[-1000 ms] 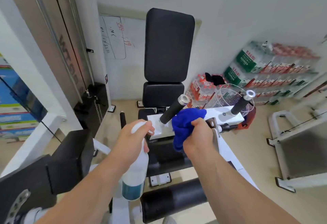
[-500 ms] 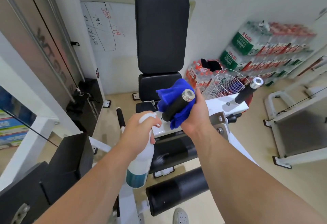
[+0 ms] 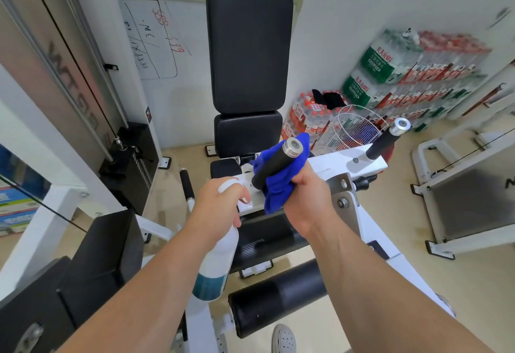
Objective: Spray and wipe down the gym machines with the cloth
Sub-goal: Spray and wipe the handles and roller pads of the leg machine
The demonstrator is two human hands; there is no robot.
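Observation:
A gym machine with a tall black back pad [image 3: 249,46] and white frame [image 3: 345,161] stands in front of me. My right hand [image 3: 308,199] grips a blue cloth [image 3: 281,182] wrapped around the machine's left black handle [image 3: 274,163], just below its silver end cap. My left hand [image 3: 220,205] holds a white spray bottle [image 3: 217,266] with a teal base by its trigger head, nozzle close to the handle's lower end. A second black handle [image 3: 386,139] sticks up bare at the right.
A black roller pad [image 3: 276,297] lies low in front. The weight stack [image 3: 131,163] and a cable column stand at left. A white wire basket [image 3: 349,132] and stacked packs of water bottles [image 3: 412,74] fill the back right corner. Another white machine frame [image 3: 462,185] stands at right.
My right hand brought the blue cloth up from below the handle and wrapped it around the grip. The bottle in my left hand stayed close beside it.

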